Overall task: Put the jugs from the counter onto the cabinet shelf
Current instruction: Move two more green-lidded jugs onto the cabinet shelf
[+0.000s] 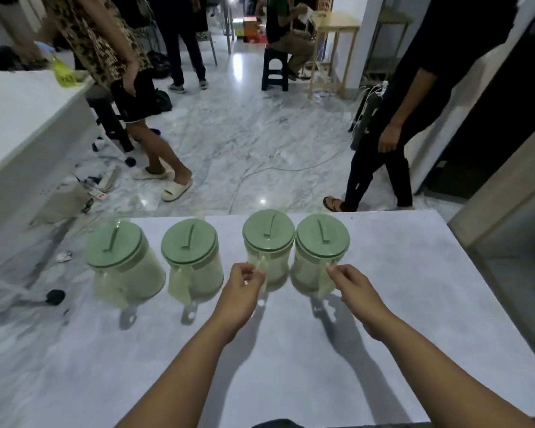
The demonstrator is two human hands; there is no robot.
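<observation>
On the counter [383, 304], each curled hand touches a jug handle: left hand [241, 291], right hand [355, 288]; grip uncertain.

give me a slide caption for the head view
Head view: both hands, left and right, reach for the handles of the two right-hand green-lidded jugs in a row of four on the counter.
</observation>
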